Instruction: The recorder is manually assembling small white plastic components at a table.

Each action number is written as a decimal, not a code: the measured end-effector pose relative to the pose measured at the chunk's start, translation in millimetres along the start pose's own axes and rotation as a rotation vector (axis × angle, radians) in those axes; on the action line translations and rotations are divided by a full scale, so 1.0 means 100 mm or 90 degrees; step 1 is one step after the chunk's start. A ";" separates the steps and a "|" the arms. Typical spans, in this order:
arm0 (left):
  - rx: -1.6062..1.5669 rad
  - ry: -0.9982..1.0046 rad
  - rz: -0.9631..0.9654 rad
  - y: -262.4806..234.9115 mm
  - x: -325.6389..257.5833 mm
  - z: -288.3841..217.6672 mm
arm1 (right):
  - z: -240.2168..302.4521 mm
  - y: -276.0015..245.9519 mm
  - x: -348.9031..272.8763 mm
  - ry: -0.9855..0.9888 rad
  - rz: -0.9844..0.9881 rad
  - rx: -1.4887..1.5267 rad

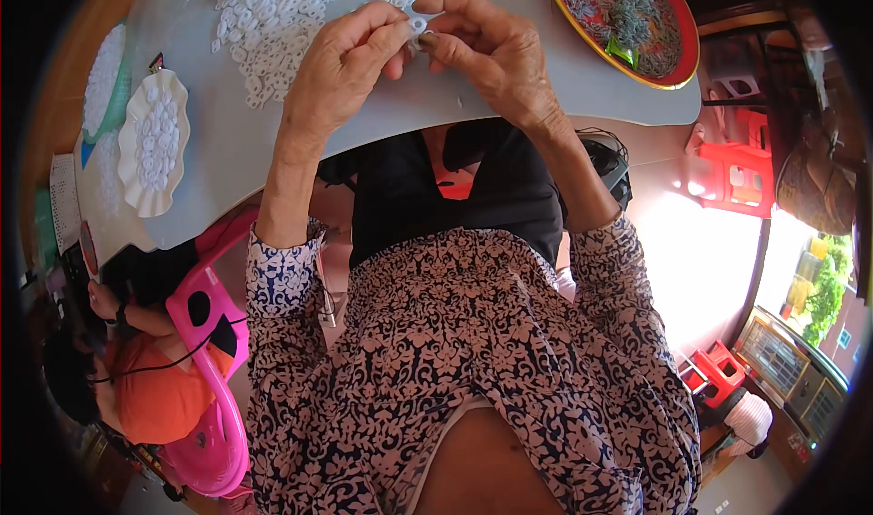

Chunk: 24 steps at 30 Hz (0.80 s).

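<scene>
Above the table's near edge my two hands meet over a small white plastic ring piece (pixel 417 25). My left hand (pixel 350 55) is closed, its thumb and forefinger pinching that piece. Curled in from the other side, my right hand (pixel 496 55) has its thumb against the piece's lower part and its forefinger arched above. Whatever sits between the right fingertips is too small to make out. Just beyond my left hand a heap of similar white plastic pieces (pixel 273 28) spreads over the grey table (pixel 400 110).
Right of my hands stands a red round tray (pixel 688 37) with a yellow rim, full of small grey metal pieces. A white scalloped dish (pixel 134 187) of white pieces lies left. A person in orange (pixel 164 388) sits by a pink chair (pixel 223 424). Red stools (pixel 741 174) stand right.
</scene>
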<state>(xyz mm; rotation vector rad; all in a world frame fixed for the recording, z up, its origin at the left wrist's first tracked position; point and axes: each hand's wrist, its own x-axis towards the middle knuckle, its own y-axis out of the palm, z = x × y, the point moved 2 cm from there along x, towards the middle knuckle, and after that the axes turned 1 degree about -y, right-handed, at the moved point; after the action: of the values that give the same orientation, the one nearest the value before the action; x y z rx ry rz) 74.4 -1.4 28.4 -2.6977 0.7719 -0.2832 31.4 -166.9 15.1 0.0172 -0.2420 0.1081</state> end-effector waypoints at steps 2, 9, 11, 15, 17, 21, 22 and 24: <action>0.007 0.006 0.003 0.00 0.01 0.00 | 0.00 0.01 0.00 -0.004 -0.002 -0.030; -0.056 0.019 -0.072 0.10 -0.08 0.03 | -0.01 0.00 0.00 -0.015 -0.018 0.002; -0.071 0.015 -0.091 0.15 -0.10 0.01 | 0.00 0.01 0.00 -0.012 -0.014 0.001; -0.020 0.047 -0.104 0.14 -0.10 -0.02 | 0.02 0.02 -0.01 -0.010 -0.002 0.003; -0.011 0.046 -0.093 0.14 -0.09 -0.02 | 0.03 0.01 -0.01 -0.007 -0.002 -0.010; -0.008 0.045 -0.100 0.13 -0.09 -0.02 | 0.03 0.02 -0.01 -0.010 0.004 -0.003; -0.005 0.059 -0.102 0.12 -0.09 -0.02 | 0.04 0.02 -0.01 -0.008 0.006 -0.001; -0.002 0.053 -0.089 0.12 -0.07 0.00 | 0.02 0.01 -0.01 -0.002 0.007 0.001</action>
<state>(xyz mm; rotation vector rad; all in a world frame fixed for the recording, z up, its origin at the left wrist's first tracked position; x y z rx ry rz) 63.0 -7.4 24.0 -2.7634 0.6066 -0.4302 30.0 -165.8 17.1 0.0175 -0.2447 0.1195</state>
